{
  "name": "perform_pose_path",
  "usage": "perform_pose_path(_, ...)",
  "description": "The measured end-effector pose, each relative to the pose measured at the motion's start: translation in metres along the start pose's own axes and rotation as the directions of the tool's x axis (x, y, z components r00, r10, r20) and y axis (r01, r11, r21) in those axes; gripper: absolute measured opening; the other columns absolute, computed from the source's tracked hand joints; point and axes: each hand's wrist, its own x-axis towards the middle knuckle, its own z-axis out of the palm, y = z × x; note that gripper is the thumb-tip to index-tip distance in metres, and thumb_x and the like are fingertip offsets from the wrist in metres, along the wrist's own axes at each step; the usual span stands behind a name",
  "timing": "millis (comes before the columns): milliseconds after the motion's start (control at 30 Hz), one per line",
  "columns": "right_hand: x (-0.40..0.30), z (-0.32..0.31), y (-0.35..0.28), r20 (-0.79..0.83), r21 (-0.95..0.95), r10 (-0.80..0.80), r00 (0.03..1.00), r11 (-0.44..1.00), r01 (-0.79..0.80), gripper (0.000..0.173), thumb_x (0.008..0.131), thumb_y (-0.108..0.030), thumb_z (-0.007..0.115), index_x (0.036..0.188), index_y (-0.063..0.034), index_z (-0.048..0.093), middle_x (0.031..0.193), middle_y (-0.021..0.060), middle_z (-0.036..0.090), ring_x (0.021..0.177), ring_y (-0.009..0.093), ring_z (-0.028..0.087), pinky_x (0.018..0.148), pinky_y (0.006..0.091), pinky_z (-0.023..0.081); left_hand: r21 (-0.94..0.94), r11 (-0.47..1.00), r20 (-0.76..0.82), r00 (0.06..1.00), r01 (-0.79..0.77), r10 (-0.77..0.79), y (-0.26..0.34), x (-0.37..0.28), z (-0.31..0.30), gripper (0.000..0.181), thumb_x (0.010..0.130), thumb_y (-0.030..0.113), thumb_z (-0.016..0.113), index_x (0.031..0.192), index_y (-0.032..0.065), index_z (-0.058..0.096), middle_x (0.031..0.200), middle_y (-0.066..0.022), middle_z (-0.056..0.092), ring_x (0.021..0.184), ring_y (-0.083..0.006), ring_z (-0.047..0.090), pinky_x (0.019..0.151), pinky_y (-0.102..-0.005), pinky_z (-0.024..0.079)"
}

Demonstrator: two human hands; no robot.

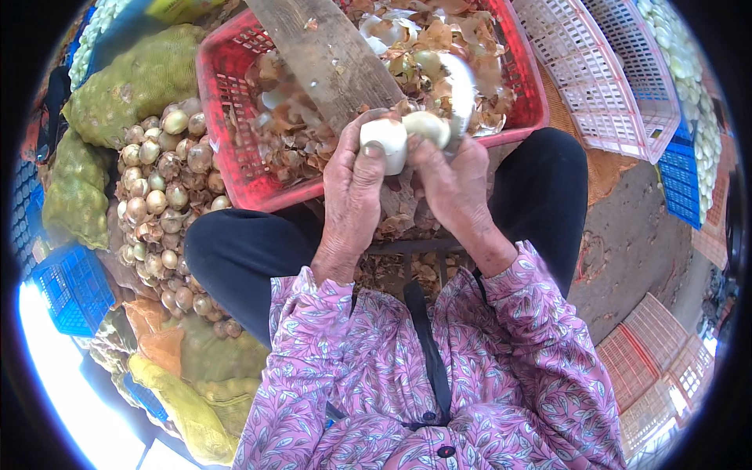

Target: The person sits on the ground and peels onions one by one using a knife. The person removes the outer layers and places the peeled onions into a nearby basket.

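My left hand (pixel 355 182) is closed around a peeled white onion (pixel 385 144), its thumb resting on the onion's front. Close beside it, my right hand (pixel 455 182) pinches a pale, rounded onion layer (pixel 427 128) between thumb and fingers. A bright curved shape (pixel 463 97) blurs past the right fingers; whether it is a blade or a peel I cannot tell. Both hands are over the near rim of a red plastic crate (pixel 264 202), which holds dry onion skins (pixel 294 141). A worn wooden board (pixel 329 59) slants across this crate, its lower end behind my left hand.
Unpeeled onions (pixel 170 200) are heaped at the left beside full green mesh sacks (pixel 141 82). White plastic crates (pixel 587 76) stand at the upper right, near a blue crate (pixel 678 170) and peeled onions (pixel 675 53). My knees flank the red crate's near side.
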Motion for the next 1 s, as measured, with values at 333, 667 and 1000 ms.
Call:
perform_pose_path(333,0.016,-0.03,-0.042,0.185,0.493,0.105,0.977,0.85,-0.184,0.019,0.083,-0.013,0.066,0.095,0.0002,0.06,0.072,0.0048,0.06,0.042,0.006,0.048,0.037,0.0196,0.041,-0.246,0.958,0.091,0.988,0.146,-0.128,0.006,0.0,-0.015,0.064,0.081,0.029,0.073,0.13,0.0016,0.044,0.109,-0.0073,0.06,0.092,-0.0166,0.062,0.074,-0.0258,0.052)
perform_pose_path(667,0.024,-0.005,0.014,0.151,-0.452,0.12,0.981,0.891,-0.039,0.018,0.081,-0.009,0.062,0.095,0.0011,0.064,0.077,0.0147,0.067,0.067,0.023,0.062,0.063,0.0347,0.05,-0.526,0.844,0.119,0.992,0.104,-0.049,0.015,0.003,-0.028,0.061,0.082,0.02,0.072,0.133,0.0024,0.042,0.112,-0.0087,0.059,0.093,-0.0171,0.062,0.076,-0.0269,0.053)
perform_pose_path(1000,0.01,0.003,-0.016,0.118,-0.161,0.016,0.993,0.987,0.003,0.025,0.079,-0.017,0.072,0.097,0.0003,0.064,0.075,0.0035,0.062,0.062,0.009,0.055,0.056,0.0265,0.046,-0.354,0.923,-0.022,0.985,0.15,-0.168,0.018,0.0,-0.027,0.044,0.093,0.026,0.056,0.129,0.0045,0.044,0.106,-0.0073,0.06,0.079,-0.0122,0.061,0.06,-0.0201,0.049)
